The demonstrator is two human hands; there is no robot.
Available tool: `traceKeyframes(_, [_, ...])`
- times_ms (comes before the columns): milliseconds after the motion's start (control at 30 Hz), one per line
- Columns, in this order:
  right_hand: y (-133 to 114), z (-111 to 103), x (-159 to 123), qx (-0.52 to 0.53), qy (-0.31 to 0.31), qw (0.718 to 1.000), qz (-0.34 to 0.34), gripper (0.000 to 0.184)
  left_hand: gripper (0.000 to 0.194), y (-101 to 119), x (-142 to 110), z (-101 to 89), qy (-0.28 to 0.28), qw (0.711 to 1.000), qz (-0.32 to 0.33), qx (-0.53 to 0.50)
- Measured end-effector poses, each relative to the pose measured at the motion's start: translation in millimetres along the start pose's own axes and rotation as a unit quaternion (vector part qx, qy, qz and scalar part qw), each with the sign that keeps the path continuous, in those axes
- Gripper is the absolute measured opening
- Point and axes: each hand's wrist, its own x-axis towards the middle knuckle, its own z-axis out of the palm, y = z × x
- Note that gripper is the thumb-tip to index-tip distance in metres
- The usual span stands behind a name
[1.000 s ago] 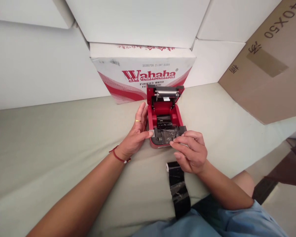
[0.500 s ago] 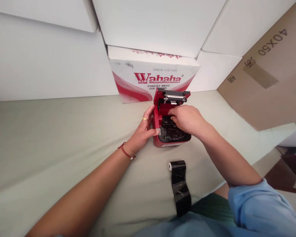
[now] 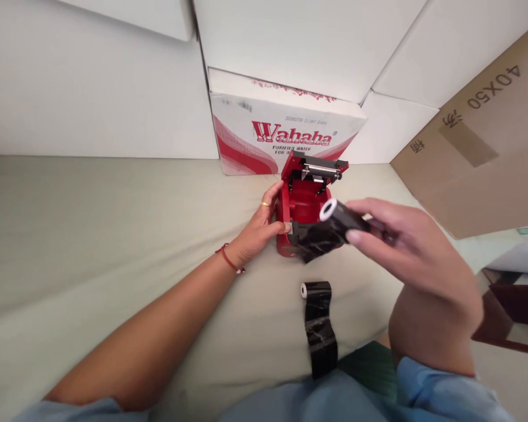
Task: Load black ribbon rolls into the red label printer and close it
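A small red printer [image 3: 307, 202] stands on the pale green cloth with its lid [image 3: 319, 170] tipped up, its red inner bay partly showing. Around the printer's left side is my left hand [image 3: 261, 225], thumb on the front corner and fingers along the wall. My right hand [image 3: 411, 249] pinches a roll of black film [image 3: 345, 220] with a white core, held above the printer's front right. A loose black strip hangs from that roll across the printer's front edge. Nearer to me, a second roll of black film [image 3: 320, 328] lies partly unrolled.
Behind the printer is a white and red Wahaha water carton [image 3: 290, 135] beneath large white boxes [image 3: 299, 41]. A brown cardboard box [image 3: 479, 135] leans at the right. Pale green cloth [image 3: 92, 234] covers the surface.
My right hand has come out of the printer's bay, lifting the roll of black film up and toward the right. My left hand stays on the printer. The view has shifted slightly.
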Motion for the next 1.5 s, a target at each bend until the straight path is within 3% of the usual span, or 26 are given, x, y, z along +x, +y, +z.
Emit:
traceKeyframes(100, [-19.3,11.7,-23.9,0.126,-0.075,0.988,-0.044,0.02,0.106,-2.0,1.8,-1.0,0.005,1.0,0.015,0.001])
traceKeyframes(233, [-25.2,77.2,-21.5,0.132,-0.176,0.975,-0.029,0.006,0.106,-1.6,4.1,-1.5,0.006,0.999,0.034,0.014])
traceKeyframes(300, [-19.1,103.4,-20.0,0.118,-0.166,0.979,-0.012,0.014,0.107,-0.5,4.6,-1.5,0.005,0.999,0.037,0.023])
traceKeyframes(367, [-8.4,113.7,-25.5,0.114,-0.103,0.988,0.0,0.028,0.106,0.5,4.6,-1.5,0.009,0.999,0.042,0.033])
traceKeyframes(467, [13.2,105.9,-46.8,0.12,0.014,0.992,0.022,0.027,0.103,1.0,4.3,-1.2,0.01,0.999,0.043,0.029])
traceKeyframes(533, [28.7,98.2,-64.8,0.113,0.046,0.991,0.053,0.022,0.103,0.9,4.3,-1.1,0.01,0.999,0.035,0.018])
traceKeyframes(667, [51.4,101.3,-94.1,0.086,-0.013,0.99,0.115,0.019,0.102,1.1,5.2,-0.6,0.016,0.999,0.027,0.009])
traceKeyframes(800, [53.0,111.8,-105.6,0.087,-0.057,0.987,0.125,0.02,0.1,1.3,7.0,-0.2,0.026,0.999,0.023,-0.005])
traceKeyframes(933, [42.5,111.4,-103.7,0.037,-0.034,0.995,0.083,0.025,0.104,0.6,7.8,-0.7,0.015,1.0,0.015,-0.014])
traceKeyframes(1133, [29.3,122.3,-93.8,-0.103,-0.085,0.99,0.053,0.024,0.104,-1.0,6.5,-1.2,0.013,1.0,0.018,-0.002])
traceKeyframes(1367, [23.1,130.1,-86.1,-0.19,-0.108,0.975,-0.027,0.054,0.103,-6.2,5.8,-3.1,0.015,0.999,0.039,0.034])
traceKeyframes(1500, [27.4,133.4,-85.0,-0.188,-0.103,0.975,-0.061,0.046,0.094,-6.1,3.2,-3.4,-0.005,0.998,0.031,0.051])
